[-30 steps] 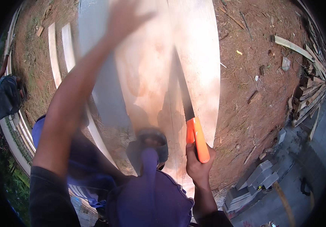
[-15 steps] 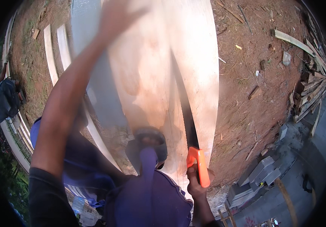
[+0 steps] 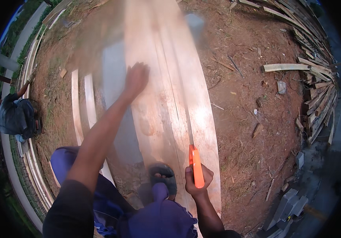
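Note:
A long pale wooden board (image 3: 158,91) stretches away in front of me, with a dark line running along its length. My right hand (image 3: 199,180) is wrapped round the orange handle of a handsaw (image 3: 194,160) above the near part of the board. The saw's blade shows almost edge-on, a thin strip pointing away from me. Over the board's left edge, my left hand (image 3: 138,78) has its fingers stretched forward and holds nothing; whether it presses on the wood is hard to tell. My sandalled foot (image 3: 164,176) is on the near part of the board.
Grey blocks or slabs (image 3: 119,59) lie beneath the board. Two narrow planks (image 3: 76,103) rest on the reddish soil to the left, where another person (image 3: 18,115) bends over. A timber pile (image 3: 319,99) and grey blocks (image 3: 285,208) are at the right.
My left hand has come down and nearer from its blurred place above the far part of the board. The saw has turned from showing its blade's side to nearly edge-on.

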A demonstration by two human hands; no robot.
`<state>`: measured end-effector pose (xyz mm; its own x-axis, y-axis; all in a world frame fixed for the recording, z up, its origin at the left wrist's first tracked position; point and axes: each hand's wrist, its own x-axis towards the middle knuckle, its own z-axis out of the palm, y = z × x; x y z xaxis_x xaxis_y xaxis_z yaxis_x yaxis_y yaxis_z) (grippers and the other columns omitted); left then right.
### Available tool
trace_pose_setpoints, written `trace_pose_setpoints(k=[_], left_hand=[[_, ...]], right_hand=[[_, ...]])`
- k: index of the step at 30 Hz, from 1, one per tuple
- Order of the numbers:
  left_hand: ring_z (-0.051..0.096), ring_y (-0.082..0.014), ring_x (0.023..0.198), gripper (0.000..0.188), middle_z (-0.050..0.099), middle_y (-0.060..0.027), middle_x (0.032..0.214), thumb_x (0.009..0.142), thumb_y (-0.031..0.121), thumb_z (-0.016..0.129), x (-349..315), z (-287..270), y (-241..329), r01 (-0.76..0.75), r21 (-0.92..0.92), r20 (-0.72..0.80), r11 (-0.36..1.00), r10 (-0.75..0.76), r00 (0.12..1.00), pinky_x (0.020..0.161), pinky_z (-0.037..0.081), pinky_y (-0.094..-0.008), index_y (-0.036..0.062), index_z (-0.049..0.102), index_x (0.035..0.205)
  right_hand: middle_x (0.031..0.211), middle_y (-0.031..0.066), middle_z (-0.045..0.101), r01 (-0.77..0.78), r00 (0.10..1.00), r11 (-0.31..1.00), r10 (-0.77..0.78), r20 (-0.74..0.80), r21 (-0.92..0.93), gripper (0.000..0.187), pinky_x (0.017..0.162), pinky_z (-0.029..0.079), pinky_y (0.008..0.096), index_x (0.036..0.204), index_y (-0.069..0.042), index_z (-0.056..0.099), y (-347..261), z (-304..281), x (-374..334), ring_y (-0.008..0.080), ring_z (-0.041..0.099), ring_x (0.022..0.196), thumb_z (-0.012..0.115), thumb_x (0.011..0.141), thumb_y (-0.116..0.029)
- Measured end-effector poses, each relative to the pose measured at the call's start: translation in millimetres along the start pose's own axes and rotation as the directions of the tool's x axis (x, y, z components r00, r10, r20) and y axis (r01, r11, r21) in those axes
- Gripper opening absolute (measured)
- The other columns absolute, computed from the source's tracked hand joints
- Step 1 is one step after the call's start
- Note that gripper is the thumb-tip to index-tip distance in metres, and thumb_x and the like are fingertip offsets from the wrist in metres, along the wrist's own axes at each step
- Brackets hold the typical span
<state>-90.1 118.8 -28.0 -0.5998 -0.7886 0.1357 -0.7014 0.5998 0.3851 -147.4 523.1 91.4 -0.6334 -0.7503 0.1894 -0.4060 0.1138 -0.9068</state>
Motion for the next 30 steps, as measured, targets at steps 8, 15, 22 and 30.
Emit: trace_pose_setpoints(k=[8, 15, 22, 30], left_hand=[[0.065, -0.0253, 0.117, 0.054, 0.067, -0.0179, 0.126, 0.104, 0.039, 0.056, -133, -63, 84, 0.495, -0.831, 0.403, 0.255, -0.340, 0.850, 0.100, 0.050, -0.0380, -0.0045, 0.058, 0.135], [0.068, -0.0133, 0.081, 0.021, 0.070, -0.0045, 0.094, 0.102, 0.022, 0.062, -154, -97, 124, 0.612, -0.786, 0.615, -0.082, -0.193, 0.764, 0.074, 0.056, -0.0309, 0.0019, 0.064, 0.107], [0.068, -0.0139, 0.075, 0.012, 0.069, -0.0067, 0.091, 0.096, 0.005, 0.063, -167, -75, 103, 0.547, -0.828, 0.553, -0.121, -0.340, 0.761, 0.067, 0.057, -0.0291, -0.0022, 0.064, 0.106], [0.065, -0.0116, 0.070, 0.012, 0.070, -0.0054, 0.083, 0.092, 0.006, 0.063, -176, -59, 112, 0.714, -0.683, 0.624, 0.155, -0.385, 0.680, 0.063, 0.052, -0.0261, -0.0031, 0.071, 0.094]], right_hand=[[0.062, 0.0090, 0.053, 0.074, 0.997, 0.997, -0.074, 0.011, -0.003, 0.018, 0.049, 0.040, 0.0353, 0.073, -0.001, 0.058, 19, 16, -41, 0.0224, 0.052, 0.049, 0.074, 0.081, -0.003], [0.073, 0.0051, 0.056, 0.342, 0.921, 0.911, -0.276, 0.275, -0.231, 0.029, 0.061, 0.047, 0.0376, 0.084, -0.008, 0.065, 7, 35, -18, 0.0242, 0.060, 0.067, 0.082, 0.065, -0.021], [0.078, 0.0072, 0.061, 0.366, 0.891, 0.910, -0.281, 0.356, -0.197, 0.033, 0.065, 0.050, 0.0392, 0.096, -0.005, 0.065, 1, 53, -15, 0.0273, 0.063, 0.071, 0.079, 0.067, -0.015], [0.081, 0.0108, 0.069, -0.019, 0.949, 0.977, 0.084, 0.304, -0.211, 0.067, 0.060, 0.054, 0.0389, 0.133, 0.010, 0.054, -10, 57, -44, 0.0292, 0.067, 0.065, 0.076, 0.074, -0.013]])
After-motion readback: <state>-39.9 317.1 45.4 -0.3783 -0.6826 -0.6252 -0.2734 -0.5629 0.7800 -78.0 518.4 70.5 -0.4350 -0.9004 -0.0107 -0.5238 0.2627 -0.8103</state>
